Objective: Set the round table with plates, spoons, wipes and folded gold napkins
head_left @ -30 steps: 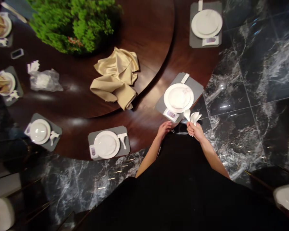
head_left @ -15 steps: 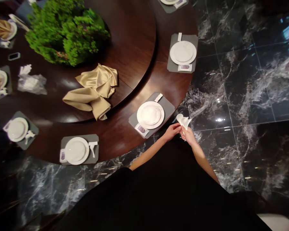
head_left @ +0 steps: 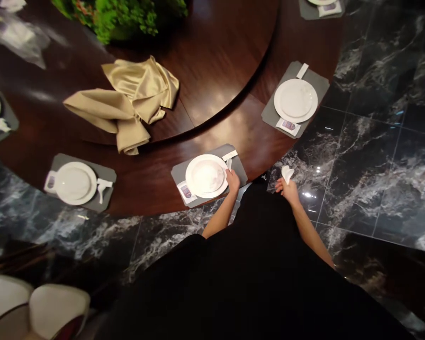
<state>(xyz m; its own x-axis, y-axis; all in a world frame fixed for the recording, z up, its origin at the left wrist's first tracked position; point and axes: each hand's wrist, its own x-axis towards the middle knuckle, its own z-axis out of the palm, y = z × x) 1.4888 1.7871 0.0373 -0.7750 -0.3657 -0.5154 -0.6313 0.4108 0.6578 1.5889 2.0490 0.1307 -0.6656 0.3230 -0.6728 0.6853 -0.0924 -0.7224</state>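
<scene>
My left hand [head_left: 233, 181] is closed around the handle of a white soup spoon [head_left: 229, 163], just right of the white plates [head_left: 207, 176] on a grey placemat [head_left: 239, 166]. The spoon's bowl lies by a small white rest [head_left: 230, 155] at the mat's upper right. Away from the table, over the floor, my right hand [head_left: 289, 192] grips several white soup spoons [head_left: 287, 173] nested together, bowls upward. On the mat's lower left lies a white packet [head_left: 186, 191] with a dark printed label.
The round wooden table [head_left: 134, 200] carries a raised turntable [head_left: 212, 71] with gold napkins [head_left: 141, 89] and green foliage [head_left: 138, 19]. More settings stand at left [head_left: 76, 183] and right [head_left: 296, 100]. Pale chairs [head_left: 58, 304] are at lower left. Dark marble floor [head_left: 371, 189] lies right.
My hands have moved apart. The left now reaches over the placemat with one spoon, while the right keeps the other spoons and has shifted slightly right. The view has turned and moved closer.
</scene>
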